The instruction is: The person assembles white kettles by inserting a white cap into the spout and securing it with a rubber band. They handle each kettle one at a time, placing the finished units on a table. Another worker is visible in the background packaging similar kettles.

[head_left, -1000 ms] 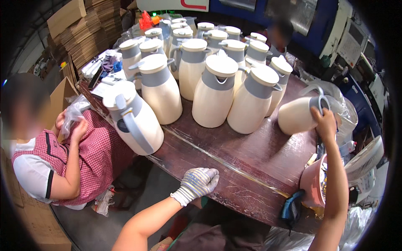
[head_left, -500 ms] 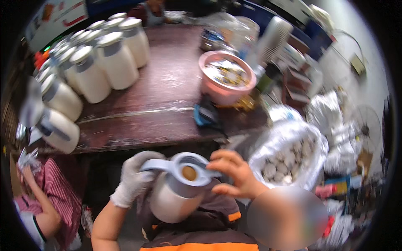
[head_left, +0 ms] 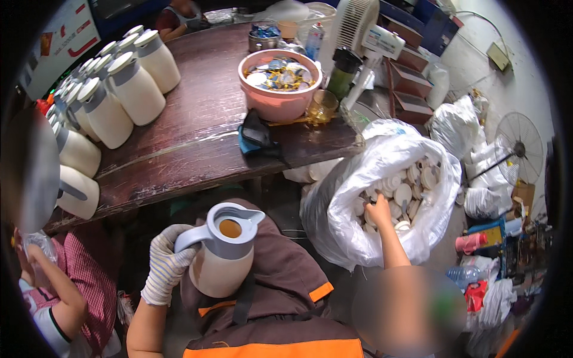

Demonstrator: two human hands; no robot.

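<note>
My left hand (head_left: 168,262), in a striped knit glove, is closed round the handle of a cream jug (head_left: 221,274) with a grey-blue collar and spout. The jug has no lid and stands nearly upright against my lap. Through its round mouth shows an amber-coloured inside. My bare right hand (head_left: 378,213) reaches down into a large white plastic sack (head_left: 352,179) among many loose whitish lids (head_left: 403,194). Its fingers are bent against the lids; their tips are partly hidden, so what they pinch is unclear.
Rows of lidded cream jugs (head_left: 136,89) stand on the dark red table (head_left: 200,113). A pink tub (head_left: 280,101) of small parts, an amber cup (head_left: 322,107) and a blue-black pouch (head_left: 255,134) lie near its right end. At left sits another person in a checked garment (head_left: 86,268).
My right hand has left the jug's spout and gone right into the sack of lids. My left hand still holds the jug, and the whole view has shifted.
</note>
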